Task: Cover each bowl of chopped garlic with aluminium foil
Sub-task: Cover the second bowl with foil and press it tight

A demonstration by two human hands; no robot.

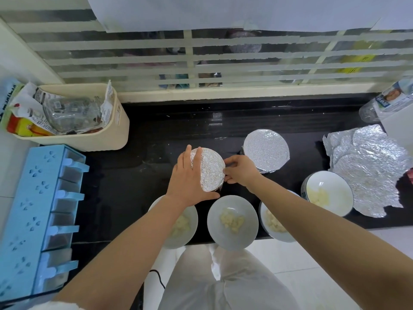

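So the foil-covered bowl (212, 168) sits mid-counter, foil already pulled tight over the top. The left hand (190, 177) lies flat across its left half, fingers straight, thumb running along the near side; the right hand (240, 170) is at the right rim, fingers curled in and pinching the foil edge there. Just to the right and a bit further back is a second covered bowl (266, 151). Along the near edge of the black counter (134, 180) there are four open bowls of chopped garlic (214, 220), two partly hidden under the forearms. Loose crinkled foil sheets (368, 168) lie at the far right; a plastic bottle (386, 99) stands behind them. Over on the left there's a beige bin (89, 139) stuffed with packets, and a blue spice rack (44, 209) in front of it.
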